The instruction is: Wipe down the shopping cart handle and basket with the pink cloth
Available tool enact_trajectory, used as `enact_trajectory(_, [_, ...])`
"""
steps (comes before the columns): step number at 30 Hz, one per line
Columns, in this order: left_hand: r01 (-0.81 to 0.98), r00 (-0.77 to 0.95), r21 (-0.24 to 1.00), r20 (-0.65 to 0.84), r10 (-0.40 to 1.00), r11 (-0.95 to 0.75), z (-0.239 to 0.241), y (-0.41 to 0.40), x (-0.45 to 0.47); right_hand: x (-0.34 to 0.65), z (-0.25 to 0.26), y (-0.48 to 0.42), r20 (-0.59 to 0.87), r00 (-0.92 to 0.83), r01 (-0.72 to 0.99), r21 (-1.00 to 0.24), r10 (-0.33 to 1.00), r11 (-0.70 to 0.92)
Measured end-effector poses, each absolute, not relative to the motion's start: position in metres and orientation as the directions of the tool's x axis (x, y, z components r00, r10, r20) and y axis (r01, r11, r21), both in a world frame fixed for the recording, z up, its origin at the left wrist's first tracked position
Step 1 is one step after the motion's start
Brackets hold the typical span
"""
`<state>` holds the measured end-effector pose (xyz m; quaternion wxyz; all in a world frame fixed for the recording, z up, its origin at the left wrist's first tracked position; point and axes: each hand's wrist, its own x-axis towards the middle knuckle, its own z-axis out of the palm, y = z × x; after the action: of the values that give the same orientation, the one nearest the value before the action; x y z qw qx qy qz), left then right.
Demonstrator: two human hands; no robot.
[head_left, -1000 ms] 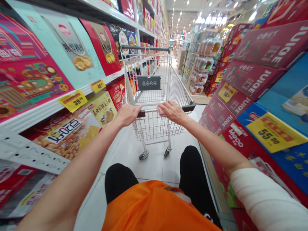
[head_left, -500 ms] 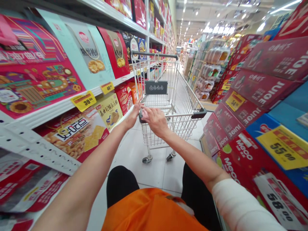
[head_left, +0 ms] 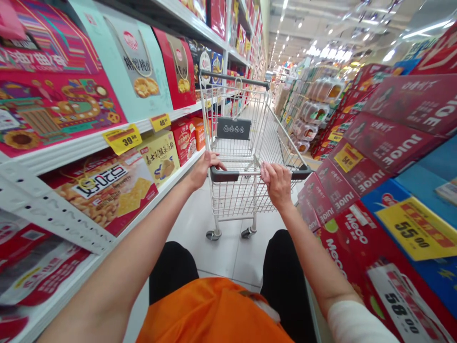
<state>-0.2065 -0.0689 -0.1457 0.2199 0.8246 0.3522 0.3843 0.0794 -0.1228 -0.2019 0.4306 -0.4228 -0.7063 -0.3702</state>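
A wire shopping cart stands directly ahead, its near rim edged with dark plastic corner pieces. My left hand is at the rim's left corner, with its fingers hooked over the edge by the dark corner piece. Farther right, my right hand has its fingers curled down on the metal rim. A small pale pink wad, perhaps cloth or tissue, shows at the fingers of that hand. A dark bar crosses the cart's far end, above a dark sign panel.
Shelves of boxed snacks line the left side, close to my left arm. Stacked red drink cartons with yellow price tags rise on the right. Tiled floor lies beneath the cart, and the aisle runs on beyond it.
My right hand has moved right along the cart's rim, away from my left hand, carrying the pink wad. My left hand's fingers have come over the corner. The view has shifted slightly.
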Motion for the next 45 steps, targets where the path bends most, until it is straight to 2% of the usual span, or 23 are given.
enact_trajectory(3, [0.398,0.427,0.637,0.508,0.748,-0.66,-0.146,-0.071,-0.2,0.048,-0.211,-0.129,0.971,-0.053,0.947,-0.025,0.234,0.32])
enact_trajectory(5, [0.41,0.42,0.647,0.492,0.763,-0.643,-0.144,-0.073,-0.198,0.011,-0.217,-0.129,0.973,-0.017,0.931,-0.068,0.229,0.359])
enact_trajectory(10, [0.511,0.466,0.623,0.378,0.8,-0.592,-0.128,-0.078,-0.199,-0.044,-0.232,-0.128,0.944,-0.143,0.902,0.0,0.298,0.432])
enact_trajectory(15, [0.718,0.529,0.426,0.181,0.829,-0.551,-0.102,-0.078,-0.191,-0.013,-0.251,-0.141,0.961,-0.269,0.852,0.209,0.061,0.48])
enact_trajectory(20, [0.749,0.456,0.541,-0.003,0.89,-0.382,-0.097,-0.069,-0.178,-0.017,-0.242,-0.152,0.97,-0.231,0.879,0.177,0.07,0.443])
enact_trajectory(24, [0.656,0.571,0.644,-0.083,0.817,-0.393,-0.096,-0.068,-0.177,-0.04,-0.229,-0.138,0.95,-0.305,0.878,0.254,0.065,0.406])
enact_trajectory(26, [0.645,0.598,0.666,-0.135,0.79,-0.374,-0.092,-0.069,-0.178,-0.043,-0.237,-0.131,0.946,-0.319,0.865,0.268,0.054,0.425])
enact_trajectory(30, [0.715,0.483,0.66,-0.227,0.845,-0.231,-0.086,-0.072,-0.176,-0.034,-0.27,-0.135,0.938,-0.339,0.836,0.266,0.071,0.48])
enact_trajectory(33, [0.725,0.482,0.648,-0.239,0.843,-0.231,-0.088,-0.07,-0.175,-0.035,-0.277,-0.145,0.924,-0.34,0.837,0.212,0.175,0.505])
enact_trajectory(36, [0.68,0.57,0.648,-0.174,0.803,-0.343,-0.093,-0.067,-0.176,-0.048,-0.26,-0.145,0.936,-0.293,0.865,0.171,0.197,0.472])
enact_trajectory(39, [0.649,0.597,0.666,-0.145,0.789,-0.368,-0.096,-0.068,-0.175,-0.054,-0.245,-0.134,0.915,-0.35,0.847,0.217,0.201,0.486])
enact_trajectory(45, [0.674,0.517,0.701,-0.221,0.827,-0.234,-0.091,-0.076,-0.171,-0.033,-0.263,-0.14,0.86,-0.492,0.763,0.352,0.135,0.542])
